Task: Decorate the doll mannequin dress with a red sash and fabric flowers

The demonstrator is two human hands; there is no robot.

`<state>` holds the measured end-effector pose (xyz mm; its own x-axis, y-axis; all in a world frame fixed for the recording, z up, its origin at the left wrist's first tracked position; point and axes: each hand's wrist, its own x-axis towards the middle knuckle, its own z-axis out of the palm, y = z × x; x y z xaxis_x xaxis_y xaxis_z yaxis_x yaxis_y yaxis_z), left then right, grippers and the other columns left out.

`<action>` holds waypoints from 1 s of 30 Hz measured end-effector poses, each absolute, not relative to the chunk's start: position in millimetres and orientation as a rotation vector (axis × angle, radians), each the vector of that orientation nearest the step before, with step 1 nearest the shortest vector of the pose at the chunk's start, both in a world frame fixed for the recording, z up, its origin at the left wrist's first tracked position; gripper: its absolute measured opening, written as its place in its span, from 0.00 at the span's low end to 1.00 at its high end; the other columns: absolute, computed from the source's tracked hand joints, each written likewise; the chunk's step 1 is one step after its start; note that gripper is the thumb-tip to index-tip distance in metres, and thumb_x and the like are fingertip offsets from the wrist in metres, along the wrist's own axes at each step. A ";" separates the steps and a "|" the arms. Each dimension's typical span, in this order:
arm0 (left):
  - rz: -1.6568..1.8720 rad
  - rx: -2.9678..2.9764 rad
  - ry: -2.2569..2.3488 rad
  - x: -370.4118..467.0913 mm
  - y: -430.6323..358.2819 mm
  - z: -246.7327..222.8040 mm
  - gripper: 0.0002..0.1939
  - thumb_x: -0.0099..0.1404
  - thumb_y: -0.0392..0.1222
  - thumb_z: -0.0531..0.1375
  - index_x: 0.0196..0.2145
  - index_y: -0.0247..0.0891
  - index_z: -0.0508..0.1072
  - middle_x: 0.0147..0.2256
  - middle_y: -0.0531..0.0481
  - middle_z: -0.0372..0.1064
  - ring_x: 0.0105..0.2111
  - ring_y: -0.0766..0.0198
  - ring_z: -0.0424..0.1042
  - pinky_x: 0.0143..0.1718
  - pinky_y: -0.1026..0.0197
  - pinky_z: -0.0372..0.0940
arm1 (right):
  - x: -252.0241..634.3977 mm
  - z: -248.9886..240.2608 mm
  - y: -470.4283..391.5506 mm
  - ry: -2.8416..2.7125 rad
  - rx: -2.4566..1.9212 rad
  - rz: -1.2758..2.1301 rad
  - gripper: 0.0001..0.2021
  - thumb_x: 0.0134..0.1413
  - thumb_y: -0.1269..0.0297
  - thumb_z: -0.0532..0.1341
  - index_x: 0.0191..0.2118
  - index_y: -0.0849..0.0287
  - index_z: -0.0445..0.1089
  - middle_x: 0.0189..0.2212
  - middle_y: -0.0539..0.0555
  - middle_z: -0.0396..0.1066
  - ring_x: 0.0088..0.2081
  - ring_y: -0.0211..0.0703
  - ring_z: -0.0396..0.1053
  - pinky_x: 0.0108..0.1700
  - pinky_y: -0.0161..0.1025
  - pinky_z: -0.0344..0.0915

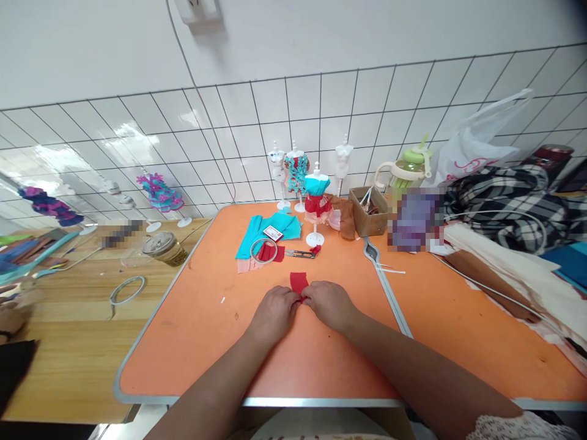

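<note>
L hand (274, 310), R hand (331, 304) pinch red cloth (299, 282) on tbl (197, 324).

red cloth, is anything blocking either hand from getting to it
Nothing visible: the left hand and right hand both have fingertips on the red cloth. The small scissors lie beyond it, out of the way.

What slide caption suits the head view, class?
Left hand and right hand pinch red fabric at an orange table.
</note>
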<state>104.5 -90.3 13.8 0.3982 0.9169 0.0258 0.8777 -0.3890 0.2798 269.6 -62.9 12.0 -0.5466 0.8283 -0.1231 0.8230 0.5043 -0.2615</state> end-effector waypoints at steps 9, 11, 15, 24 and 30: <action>0.292 2.520 1.529 103.5 -89.2 12.4 0.12 0.65 0.35 0.52 0.32 0.38 0.76 0.31 0.46 0.71 0.35 0.60 0.67 0.38 0.59 0.61 | 270.3 11.1 -63.2 -2.744 -1.439 0.427 0.11 0.61 0.63 0.51 0.34 0.55 0.71 0.35 0.52 0.70 0.39 0.41 0.66 0.34 0.33 0.55; 0.259 2.488 1.564 103.4 -89.3 12.4 0.12 0.65 0.36 0.52 0.34 0.38 0.76 0.31 0.47 0.72 0.35 0.60 0.68 0.37 0.59 0.61 | 270.7 11.8 -63.5 -2.725 -1.455 0.429 0.10 0.61 0.62 0.51 0.36 0.55 0.70 0.35 0.51 0.71 0.38 0.41 0.66 0.33 0.33 0.55; 0.261 2.442 1.593 103.8 -88.8 12.2 0.10 0.65 0.35 0.53 0.38 0.39 0.75 0.32 0.48 0.73 0.35 0.60 0.69 0.38 0.59 0.61 | 270.9 12.2 -64.0 -2.682 -1.509 0.448 0.11 0.61 0.59 0.52 0.38 0.55 0.70 0.34 0.52 0.72 0.37 0.42 0.67 0.33 0.34 0.55; 0.328 2.537 1.504 103.7 -88.5 11.7 0.12 0.64 0.33 0.52 0.32 0.37 0.76 0.34 0.46 0.70 0.37 0.60 0.66 0.39 0.59 0.62 | 270.9 13.4 -64.3 -2.718 -1.438 0.438 0.12 0.62 0.62 0.51 0.36 0.55 0.72 0.37 0.53 0.70 0.40 0.41 0.65 0.34 0.34 0.56; 0.289 2.479 1.533 104.3 -88.8 11.4 0.12 0.65 0.34 0.51 0.34 0.38 0.74 0.34 0.47 0.73 0.36 0.60 0.68 0.38 0.60 0.61 | 271.3 14.4 -64.5 -2.680 -1.476 0.469 0.11 0.61 0.59 0.52 0.40 0.54 0.70 0.35 0.52 0.71 0.37 0.41 0.66 0.33 0.34 0.54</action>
<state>104.3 -88.8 11.4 0.4389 0.8969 0.0548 0.8554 -0.4357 0.2801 271.3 -64.5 14.4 -0.5442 0.8325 -0.1041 0.8184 0.4994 -0.2843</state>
